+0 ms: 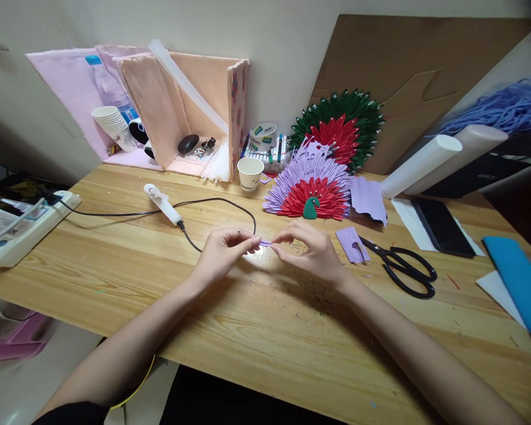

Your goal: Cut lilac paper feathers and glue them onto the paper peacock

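A small pointed piece of purple paper [266, 243] is pinched between my two hands over the table's middle. The fingertips of my left hand [228, 251] are closed on its left end. My right hand [312, 251] pinches the other end with thumb and fingers. Just beyond my hands stands a purple and red paper peacock [312, 189] with a green head. To the right of my right hand lie a cut purple paper scrap [352, 245] and black-handled scissors [402, 265]. A white glue gun [163, 203] rests on its stand left of my hands.
A paper cup [250, 173] stands behind my hands, near a roll of tape [263, 136] and markers. A green and red paper peacock [340, 127] leans at the back. A power strip [30, 227] lies left, its black cord crossing the table. A phone [442, 227] lies right.
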The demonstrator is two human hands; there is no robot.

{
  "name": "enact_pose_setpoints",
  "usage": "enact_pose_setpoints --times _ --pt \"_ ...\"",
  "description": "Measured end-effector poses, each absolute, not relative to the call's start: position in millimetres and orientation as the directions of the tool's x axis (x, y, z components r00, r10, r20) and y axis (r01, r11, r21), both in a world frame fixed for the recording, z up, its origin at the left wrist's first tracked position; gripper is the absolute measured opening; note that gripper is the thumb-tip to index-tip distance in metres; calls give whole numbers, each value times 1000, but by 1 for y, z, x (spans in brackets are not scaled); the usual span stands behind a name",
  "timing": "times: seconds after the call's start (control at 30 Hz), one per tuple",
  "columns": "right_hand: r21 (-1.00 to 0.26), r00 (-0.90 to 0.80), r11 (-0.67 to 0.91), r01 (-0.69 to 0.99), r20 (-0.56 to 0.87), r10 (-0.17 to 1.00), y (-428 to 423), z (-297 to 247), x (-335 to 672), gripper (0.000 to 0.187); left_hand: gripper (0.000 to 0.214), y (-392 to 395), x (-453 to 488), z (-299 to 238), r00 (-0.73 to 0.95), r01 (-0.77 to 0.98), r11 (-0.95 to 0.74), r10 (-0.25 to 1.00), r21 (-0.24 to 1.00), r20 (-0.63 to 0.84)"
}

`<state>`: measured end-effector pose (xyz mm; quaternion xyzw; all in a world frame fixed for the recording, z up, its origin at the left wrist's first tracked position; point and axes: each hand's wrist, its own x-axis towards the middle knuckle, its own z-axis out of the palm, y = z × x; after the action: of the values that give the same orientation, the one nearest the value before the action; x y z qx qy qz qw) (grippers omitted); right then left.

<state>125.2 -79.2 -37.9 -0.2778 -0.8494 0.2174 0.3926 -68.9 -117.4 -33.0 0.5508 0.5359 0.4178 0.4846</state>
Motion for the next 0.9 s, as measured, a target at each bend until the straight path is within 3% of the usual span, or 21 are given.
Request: enact_pose_setpoints --times 0.9 --pt "-672 -593 678 297 427 683 -79 -43 123 2 25 -120 -64 -44 126 202 30 990 979 -57"
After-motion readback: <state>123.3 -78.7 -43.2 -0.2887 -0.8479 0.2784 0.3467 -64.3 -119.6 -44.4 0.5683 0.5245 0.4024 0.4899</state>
